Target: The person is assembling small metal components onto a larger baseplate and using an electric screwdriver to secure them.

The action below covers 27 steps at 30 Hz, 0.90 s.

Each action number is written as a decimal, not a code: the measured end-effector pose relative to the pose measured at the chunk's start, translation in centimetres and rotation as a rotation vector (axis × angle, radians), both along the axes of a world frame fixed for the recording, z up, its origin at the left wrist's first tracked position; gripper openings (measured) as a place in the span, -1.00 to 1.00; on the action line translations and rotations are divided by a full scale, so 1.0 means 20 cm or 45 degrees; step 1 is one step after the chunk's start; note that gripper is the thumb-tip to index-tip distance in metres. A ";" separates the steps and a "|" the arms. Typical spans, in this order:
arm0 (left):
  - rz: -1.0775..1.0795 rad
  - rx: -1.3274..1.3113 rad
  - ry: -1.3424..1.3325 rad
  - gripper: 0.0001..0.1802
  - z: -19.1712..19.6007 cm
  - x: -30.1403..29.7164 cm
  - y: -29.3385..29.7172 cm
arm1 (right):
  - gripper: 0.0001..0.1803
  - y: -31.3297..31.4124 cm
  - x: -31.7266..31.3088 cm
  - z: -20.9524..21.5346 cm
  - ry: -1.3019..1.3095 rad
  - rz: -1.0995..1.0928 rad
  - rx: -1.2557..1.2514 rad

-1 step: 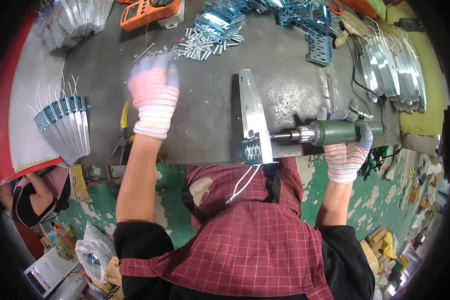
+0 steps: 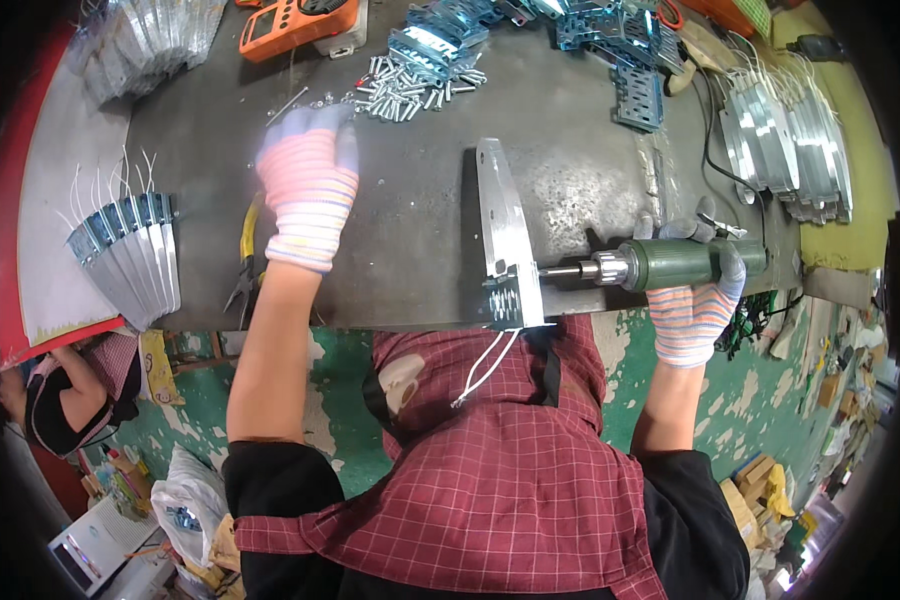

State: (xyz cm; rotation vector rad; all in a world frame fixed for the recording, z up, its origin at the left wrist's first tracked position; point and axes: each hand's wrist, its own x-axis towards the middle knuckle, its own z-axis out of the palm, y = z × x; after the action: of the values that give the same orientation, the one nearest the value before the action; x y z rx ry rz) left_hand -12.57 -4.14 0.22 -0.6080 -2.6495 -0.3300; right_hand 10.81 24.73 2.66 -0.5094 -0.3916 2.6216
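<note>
My right hand (image 2: 692, 310), in a striped glove with grey fingers, is wrapped round a green electric screwdriver (image 2: 680, 264) lying level. Its bit points left and meets the side of a long silver metal bar (image 2: 502, 210) near the table's front edge. A blue perforated bracket (image 2: 504, 300) sits at the bar's near end, where two white wires (image 2: 485, 368) hang over the edge. My left hand (image 2: 310, 185), gloved alike, reaches over the table beside some small nuts (image 2: 320, 102). Motion smears its fingers, and whatever they may hold is hidden.
Loose screws (image 2: 410, 92) lie beyond my left hand, near blue brackets (image 2: 638, 98) and an orange meter (image 2: 295, 25). Yellow-handled pliers (image 2: 247, 245) rest by my left forearm. Finished-looking bars with wires (image 2: 130, 250) fan out left; more silver bars (image 2: 785, 140) stand right, beside a black cord (image 2: 712, 130).
My left hand and forearm have shifted very slightly toward the left. The right hand, screwdriver and metal bar have not visibly moved.
</note>
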 end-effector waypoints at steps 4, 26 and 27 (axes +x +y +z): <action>0.066 -0.306 0.049 -0.81 -0.01 -0.09 0.01 | -0.72 -0.01 -0.01 0.01 -0.018 -0.006 0.020; -0.143 -0.059 -0.312 -0.83 0.11 0.02 0.05 | -0.61 -0.02 -0.03 0.02 0.074 0.016 -0.008; -0.306 0.359 -0.423 -0.84 0.11 0.09 0.04 | -0.61 -0.02 -0.04 0.02 0.069 0.000 -0.006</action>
State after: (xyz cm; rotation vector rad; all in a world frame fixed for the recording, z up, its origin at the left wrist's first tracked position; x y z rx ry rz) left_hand -10.76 -3.36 2.39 -0.8387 -2.7620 -0.9299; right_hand 10.08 24.37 2.98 -0.4386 -0.3684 2.6311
